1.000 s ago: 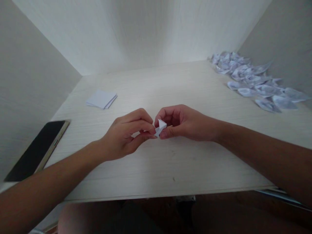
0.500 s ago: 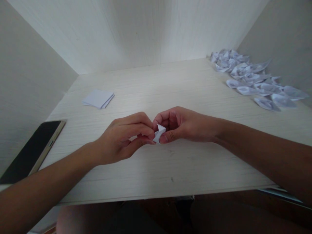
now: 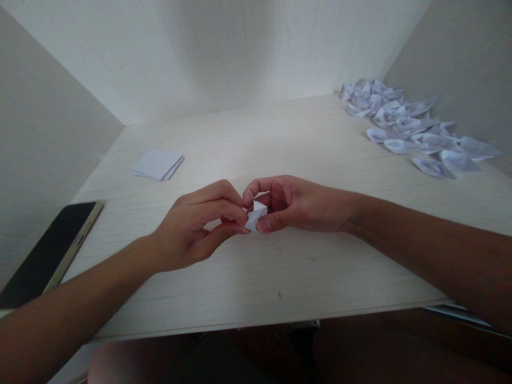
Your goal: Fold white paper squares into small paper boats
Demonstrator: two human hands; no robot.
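Head view: both hands (image 3: 236,216) pinch a small, white, sharply creased paper piece (image 3: 256,214).

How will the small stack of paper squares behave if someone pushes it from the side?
The paper squares would probably slide and fan out, since their edges already sit unevenly. They look light and thin, so they may bend easily. Rolling seems unlikely, as they lie flat on the table.

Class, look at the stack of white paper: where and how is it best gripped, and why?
Probably pinch the right edge of the paper stack, top and bottom, coming in low from the right: it lies flat, offering little height, but its sheets fan slightly there, giving edges to catch.
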